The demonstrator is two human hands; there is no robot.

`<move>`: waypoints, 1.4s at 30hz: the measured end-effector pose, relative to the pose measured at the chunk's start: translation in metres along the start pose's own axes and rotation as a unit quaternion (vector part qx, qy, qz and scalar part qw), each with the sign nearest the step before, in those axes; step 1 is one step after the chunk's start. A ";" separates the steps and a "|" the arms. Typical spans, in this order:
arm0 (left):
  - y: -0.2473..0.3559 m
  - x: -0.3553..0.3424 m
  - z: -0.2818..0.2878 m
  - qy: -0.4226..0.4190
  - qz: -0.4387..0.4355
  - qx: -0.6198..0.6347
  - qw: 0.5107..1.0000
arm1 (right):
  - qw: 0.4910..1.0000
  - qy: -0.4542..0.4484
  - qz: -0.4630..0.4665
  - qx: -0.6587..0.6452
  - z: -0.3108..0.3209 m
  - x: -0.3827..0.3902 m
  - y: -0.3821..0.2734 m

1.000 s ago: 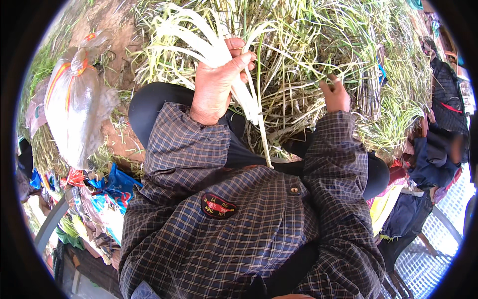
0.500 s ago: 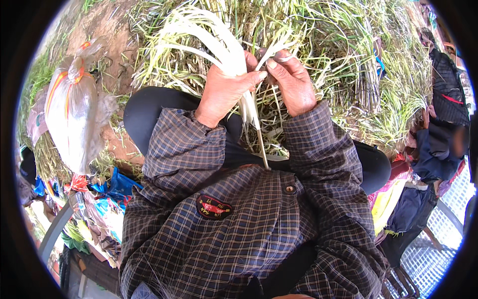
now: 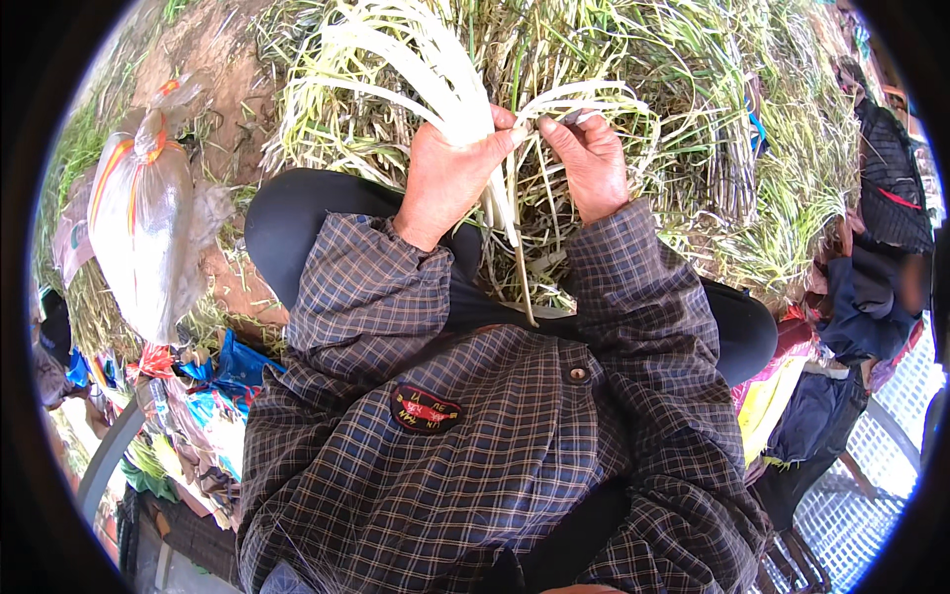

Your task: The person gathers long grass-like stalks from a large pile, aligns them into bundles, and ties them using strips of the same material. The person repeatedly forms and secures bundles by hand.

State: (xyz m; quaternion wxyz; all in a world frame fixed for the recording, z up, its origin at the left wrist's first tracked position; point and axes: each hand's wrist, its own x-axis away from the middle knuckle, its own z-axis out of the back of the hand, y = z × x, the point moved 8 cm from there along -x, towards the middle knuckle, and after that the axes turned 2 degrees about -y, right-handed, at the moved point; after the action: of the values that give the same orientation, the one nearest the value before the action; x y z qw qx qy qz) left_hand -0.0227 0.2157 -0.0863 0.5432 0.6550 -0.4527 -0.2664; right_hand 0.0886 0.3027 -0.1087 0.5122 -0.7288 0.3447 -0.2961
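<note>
My left hand (image 3: 447,183) is closed around a bunch of pale, yellow-white leafy stalks (image 3: 450,89). Their leaf ends fan out up and to the left, while the thin lower ends hang down toward my lap. Close to the left thumb, my right hand (image 3: 594,166) has its thumb and fingers pinched together on a smaller pale leafy stalk (image 3: 564,101), whose leaves bend over to the right. One long brownish stem (image 3: 523,282) dangles below the bunch between my sleeves.
A large heap of green and straw-coloured stalks (image 3: 683,69) spreads in front of my knees. To the left stands a tied clear plastic bag (image 3: 139,233) on brown ground (image 3: 223,99). Dark clothing and a person (image 3: 881,277) are at the right rim. Colourful bags (image 3: 233,371) lie at the lower left.
My right hand has drawn slightly apart from the left, and the small stalk's leaves now lean to the right instead of standing up. The left hand keeps its hold on the bunch.
</note>
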 end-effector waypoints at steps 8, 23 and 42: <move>0.016 -0.001 0.013 0.048 -0.077 0.153 0.984 | 0.806 0.215 -0.300 0.462 0.143 0.032 0.060; 0.009 0.001 0.018 0.044 -0.040 0.127 0.990 | 0.993 -0.112 -0.004 0.032 -0.039 0.017 -0.010; 0.030 -0.003 0.070 0.157 -0.107 0.276 0.942 | 0.958 0.248 -0.096 -0.106 0.151 0.036 0.005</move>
State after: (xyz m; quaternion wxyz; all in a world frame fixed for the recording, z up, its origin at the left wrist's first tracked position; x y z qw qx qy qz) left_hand -0.0918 0.1854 -0.0765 0.3732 0.8576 -0.3444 -0.0810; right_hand 0.2273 0.3547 -0.1563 0.2991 -0.7122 0.4189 -0.4773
